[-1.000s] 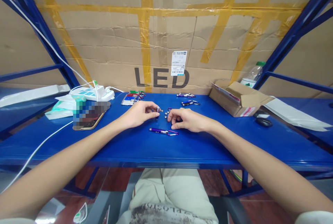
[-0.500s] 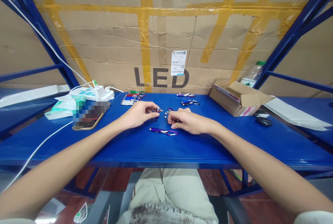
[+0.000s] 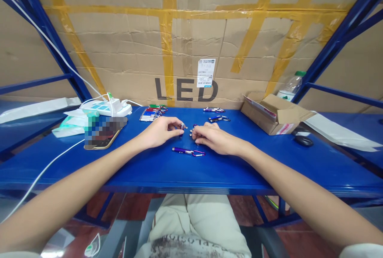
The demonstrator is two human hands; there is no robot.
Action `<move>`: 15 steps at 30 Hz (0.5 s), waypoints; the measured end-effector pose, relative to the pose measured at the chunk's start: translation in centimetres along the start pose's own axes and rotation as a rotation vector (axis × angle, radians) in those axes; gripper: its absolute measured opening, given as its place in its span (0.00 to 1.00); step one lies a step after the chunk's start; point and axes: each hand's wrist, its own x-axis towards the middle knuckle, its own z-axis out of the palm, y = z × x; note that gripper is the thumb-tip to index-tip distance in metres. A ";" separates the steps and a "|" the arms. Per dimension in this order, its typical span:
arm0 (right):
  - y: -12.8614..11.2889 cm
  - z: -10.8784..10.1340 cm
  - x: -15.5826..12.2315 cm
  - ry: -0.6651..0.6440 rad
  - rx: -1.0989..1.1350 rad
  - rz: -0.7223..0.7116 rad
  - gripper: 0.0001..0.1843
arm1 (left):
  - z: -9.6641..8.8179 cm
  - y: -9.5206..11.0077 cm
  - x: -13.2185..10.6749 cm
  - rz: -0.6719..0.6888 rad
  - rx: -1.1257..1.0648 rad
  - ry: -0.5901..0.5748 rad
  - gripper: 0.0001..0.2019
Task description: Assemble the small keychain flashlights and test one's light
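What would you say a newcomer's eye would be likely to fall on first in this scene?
Probably the big black LED lettering on the taped cardboard behind the blue table. Next, perhaps, the left hand at mid-table, pinching a small tube-like piece, and the right hand beside some small round pieces. Nearer the front edge lies a purple pen-shaped item with a carabiner, vivid against the blue.

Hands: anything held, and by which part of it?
Left hand holds a small purple piece, pinched by its sides. Right hand is beside the small discs; its fingertips are partly hidden, so can't tell.
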 end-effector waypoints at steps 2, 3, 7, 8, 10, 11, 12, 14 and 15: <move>0.1 0.0 0.0 0.022 -0.008 -0.009 0.05 | 0.0 0.0 0.0 0.005 0.003 0.000 0.17; 0.2 -0.1 0.0 0.033 -0.014 -0.009 0.05 | -0.1 0.0 0.0 0.009 0.005 0.001 0.17; 0.2 -0.9 -0.2 0.056 -0.044 0.017 0.04 | -0.2 0.0 0.0 0.020 0.011 0.006 0.16; 0.2 -1.2 -0.3 0.052 -0.045 0.019 0.04 | -0.2 0.0 0.0 0.021 0.010 0.007 0.16; 0.3 -1.6 -0.5 0.026 -0.037 0.023 0.05 | -0.2 0.1 0.0 0.022 0.007 0.011 0.15; 0.3 -1.8 -0.5 0.006 -0.032 0.027 0.06 | -0.2 0.1 0.0 0.023 0.006 0.012 0.15; 0.4 -2.0 -0.6 -0.015 -0.027 0.032 0.07 | -0.2 0.1 0.0 0.025 0.007 0.013 0.15; 0.4 -2.2 -0.7 -0.049 -0.015 0.040 0.09 | -0.2 0.1 0.0 0.030 0.014 0.019 0.14; 0.4 -2.3 -0.7 -0.059 -0.007 0.041 0.09 | -0.2 0.2 0.0 0.032 0.020 0.022 0.14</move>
